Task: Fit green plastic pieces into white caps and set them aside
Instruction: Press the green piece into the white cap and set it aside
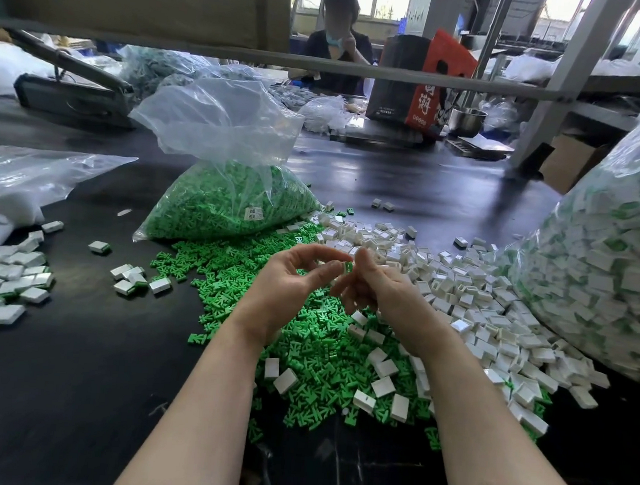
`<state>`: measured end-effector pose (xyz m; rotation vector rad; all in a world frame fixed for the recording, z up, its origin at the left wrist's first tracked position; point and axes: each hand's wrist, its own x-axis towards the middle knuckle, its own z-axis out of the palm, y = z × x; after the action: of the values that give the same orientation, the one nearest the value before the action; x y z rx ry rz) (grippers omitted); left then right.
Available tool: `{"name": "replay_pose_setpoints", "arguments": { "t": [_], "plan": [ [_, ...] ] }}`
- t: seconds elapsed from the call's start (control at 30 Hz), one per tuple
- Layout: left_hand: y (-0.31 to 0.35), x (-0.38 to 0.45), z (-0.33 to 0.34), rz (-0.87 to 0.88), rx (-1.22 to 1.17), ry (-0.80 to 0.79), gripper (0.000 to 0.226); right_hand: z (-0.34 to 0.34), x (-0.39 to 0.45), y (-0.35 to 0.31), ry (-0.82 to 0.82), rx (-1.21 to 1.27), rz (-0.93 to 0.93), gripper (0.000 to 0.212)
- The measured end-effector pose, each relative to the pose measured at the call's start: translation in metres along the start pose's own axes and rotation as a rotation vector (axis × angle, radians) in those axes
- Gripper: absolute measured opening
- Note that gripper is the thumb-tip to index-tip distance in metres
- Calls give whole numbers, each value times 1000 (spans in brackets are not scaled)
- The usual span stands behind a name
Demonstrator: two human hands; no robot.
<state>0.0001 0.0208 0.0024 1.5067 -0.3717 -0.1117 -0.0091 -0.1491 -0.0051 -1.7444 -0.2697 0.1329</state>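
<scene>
Both hands are raised together above the middle of the tabletop, just over the loose stock, so each next part is a short reach away. A green piece is pinched between the left hand fingertips and the right hand; right-hand fingers are curled round something at the same spot, probably a white cap, but it is hidden, so that cannot be confirmed. Judged as mid-insertion, with the piece being lined up or pressed home.

Green pieces are spread in a loose heap under the hands, spilled from the open green bag behind it. White caps are piled directly to the right, toward the right edge, so each hand draws from its own side. A large clear sack at the right edge is packed with white-and-green parts, apparently finished units. A smaller group of finished-looking caps lies at the left edge, well apart from raw stock, likely the set-aside zone, which keeps done parts out of the feed piles.
</scene>
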Motion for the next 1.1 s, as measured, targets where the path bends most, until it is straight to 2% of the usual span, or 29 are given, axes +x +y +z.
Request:
{"name": "replay_pose_setpoints", "arguments": {
  "t": [0.1,0.2,0.33,0.5,0.63,0.8,0.97,1.1],
  "plan": [
    [1,0,3,-8,-94,-8,16,3,-1,-2,-34,34,5,64],
    [0,1,5,-3,-100,8,17,4,-1,-2,-42,193,-5,56],
    [-1,2,5,14,-91,9,16,5,0,-1,-42,269,-37,50],
    [4,2,6,35,-2,54,9,6,0,2,-13,214,-39,55],
    [2,3,6,63,83,86,14,7,1,1,-19,107,-34,64],
    [6,3,12,66,102,98,15,8,1,-1,-40,42,-93,56],
    [3,3,16,55,73,143,13,10,2,-3,-56,7,-71,45],
    [4,2,17,62,56,125,17,12,1,-4,-71,32,-67,55]
  ]
}}
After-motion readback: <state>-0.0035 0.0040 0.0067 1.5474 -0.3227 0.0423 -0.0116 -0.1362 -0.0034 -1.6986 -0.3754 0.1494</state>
